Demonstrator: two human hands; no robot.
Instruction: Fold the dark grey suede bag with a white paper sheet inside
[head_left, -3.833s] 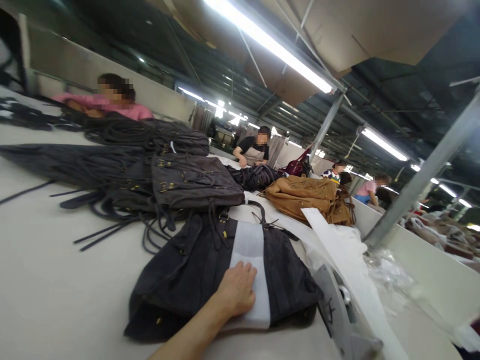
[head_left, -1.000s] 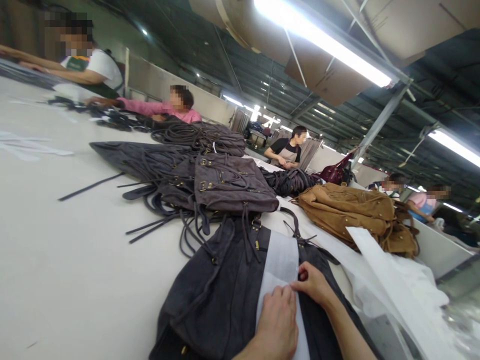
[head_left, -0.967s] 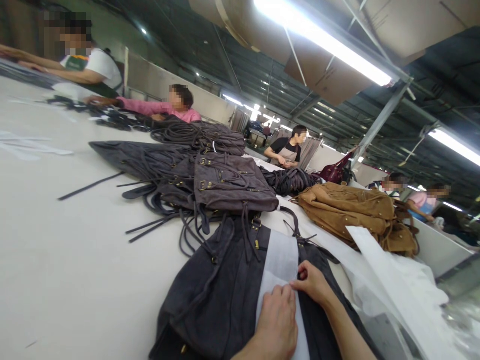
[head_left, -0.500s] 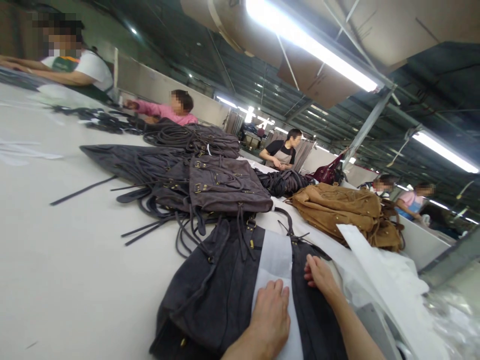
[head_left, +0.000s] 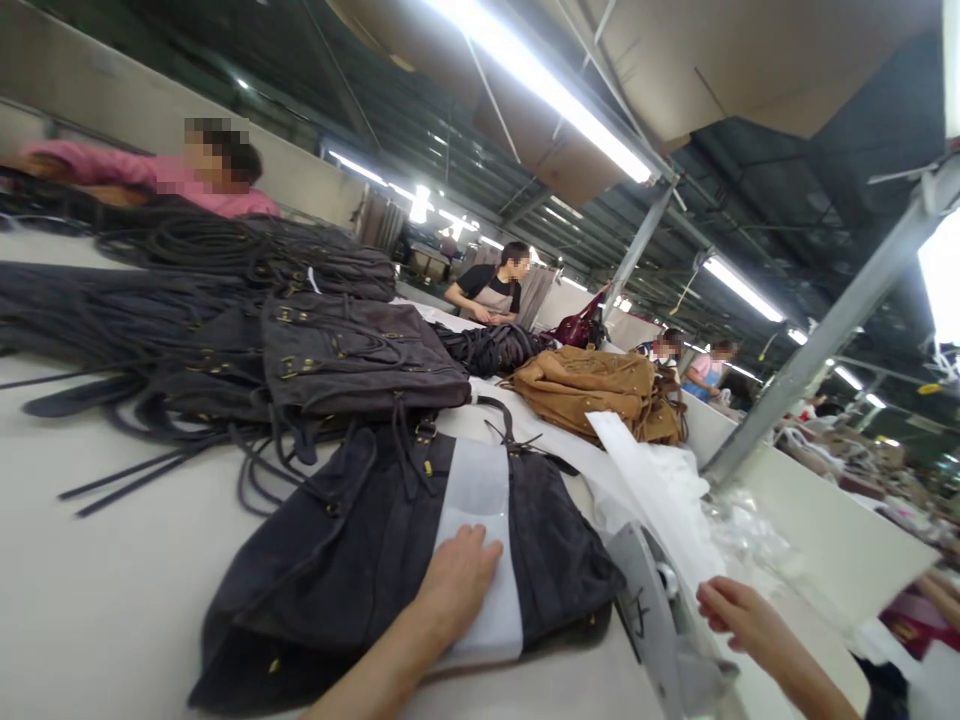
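Note:
A dark charcoal handbag [head_left: 360,560] lies on the white table in front of me, its handle and straps toward the far side. A whitish translucent strip [head_left: 477,480] runs across its middle from top to bottom. My left hand [head_left: 459,580] rests on that strip, open, with its fingers laid on the surface. Off the bag's right side, my right hand [head_left: 735,612] hangs in the air with loosely bent fingers and nothing visible in them. Closest to it is a grey device [head_left: 649,600] with a dark mark on its side, which looks like a tape dispenser.
Behind the bag lie a brownish-grey bag [head_left: 360,350] and a pile of dark bags with straps [head_left: 97,310]. Brown bags [head_left: 585,390] and white sheets [head_left: 645,470] are farther right. Several people work beyond the table, one in pink sleeves [head_left: 97,165]. A metal post [head_left: 817,340] slants up at right.
My right hand has left the bag's right part and moved right, beside the grey device. My left hand stays on the strip. The view has swung right.

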